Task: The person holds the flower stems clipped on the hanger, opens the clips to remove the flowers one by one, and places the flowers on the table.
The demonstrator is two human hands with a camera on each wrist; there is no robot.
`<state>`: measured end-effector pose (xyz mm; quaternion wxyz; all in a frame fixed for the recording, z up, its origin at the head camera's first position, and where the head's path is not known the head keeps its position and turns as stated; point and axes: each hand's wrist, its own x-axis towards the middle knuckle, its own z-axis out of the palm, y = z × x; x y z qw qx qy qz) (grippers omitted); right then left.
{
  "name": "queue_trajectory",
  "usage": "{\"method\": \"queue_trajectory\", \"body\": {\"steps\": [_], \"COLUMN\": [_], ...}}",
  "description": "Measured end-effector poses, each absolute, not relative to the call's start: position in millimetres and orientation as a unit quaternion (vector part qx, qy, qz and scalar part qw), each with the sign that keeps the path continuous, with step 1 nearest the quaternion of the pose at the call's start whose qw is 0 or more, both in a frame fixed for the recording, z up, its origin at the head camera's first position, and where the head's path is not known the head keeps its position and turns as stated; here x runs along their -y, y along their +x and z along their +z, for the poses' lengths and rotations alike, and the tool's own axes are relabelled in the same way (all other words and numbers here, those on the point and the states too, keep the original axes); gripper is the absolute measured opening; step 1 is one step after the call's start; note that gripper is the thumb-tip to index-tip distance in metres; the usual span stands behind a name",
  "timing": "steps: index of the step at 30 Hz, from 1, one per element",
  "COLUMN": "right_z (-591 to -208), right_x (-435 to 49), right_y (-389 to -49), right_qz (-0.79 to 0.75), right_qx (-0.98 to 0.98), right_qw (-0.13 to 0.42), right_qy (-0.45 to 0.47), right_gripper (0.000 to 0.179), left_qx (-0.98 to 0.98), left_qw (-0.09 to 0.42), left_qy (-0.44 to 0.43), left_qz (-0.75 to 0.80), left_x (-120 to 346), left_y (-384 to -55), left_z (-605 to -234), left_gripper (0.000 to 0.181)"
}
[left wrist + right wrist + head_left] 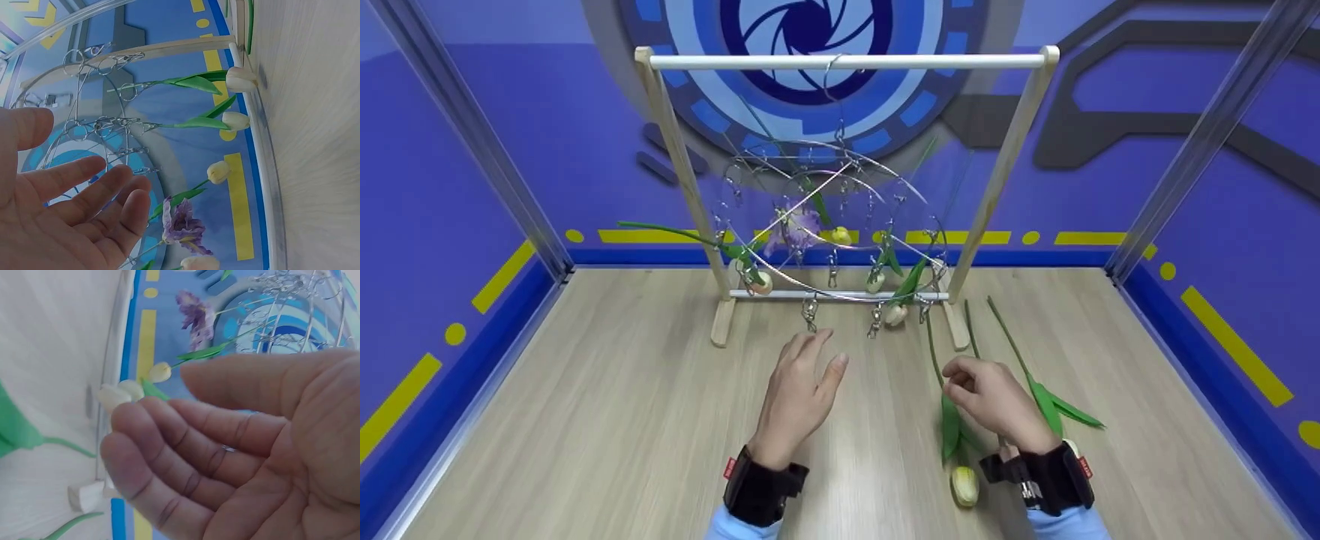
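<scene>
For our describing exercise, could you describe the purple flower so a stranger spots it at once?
Start at the rack, where a round wire hanger hangs. From this, head down, dangles the purple flower; its colour and frills set it apart from the smooth, pale tulips.

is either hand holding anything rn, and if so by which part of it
Nothing is held: the left hand and the right hand are both empty, as the wrist views show.

The hanger [810, 196] looks shiny metal, the rack posts [1009, 161] matt wood, the tabletop [622, 420] smooth.
</scene>
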<state>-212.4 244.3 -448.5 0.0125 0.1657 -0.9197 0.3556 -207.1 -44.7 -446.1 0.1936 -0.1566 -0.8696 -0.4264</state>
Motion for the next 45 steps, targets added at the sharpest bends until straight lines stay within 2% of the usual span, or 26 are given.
{"method": "queue_trajectory", "body": {"steps": [8, 24, 30, 37, 45], "right_z": [-440, -425, -422, -423, -426], "right_x": [-231, -179, -161, -144, -132], "right_y": [-202, -194, -199, -205, -208], "right_qz": [0.374, 0.396, 0.416, 0.439, 0.441], "right_qx": [0.904, 0.863, 0.839, 0.83, 0.825], "right_qw": [0.016, 0.099, 0.131, 0.127, 0.143], "right_qy": [0.205, 0.297, 0.325, 0.32, 0.324], "right_gripper": [0.013, 0.011, 0.011, 0.018, 0.027], "left_qx": [0.859, 0.816, 0.808, 0.808, 0.802], "left_qw": [0.227, 0.284, 0.298, 0.287, 0.314], "left_qy": [-0.129, -0.057, -0.031, -0.008, -0.032], "left_qz": [-0.44, -0.5, -0.508, -0.515, -0.507], "left_x": [57, 90, 95, 93, 89], "left_y": [-209, -210, -212, -225, -238], "left_z": [-439, -422, -418, -404, -394], "left_gripper": [0.039, 0.034, 0.04, 0.052, 0.035]}}
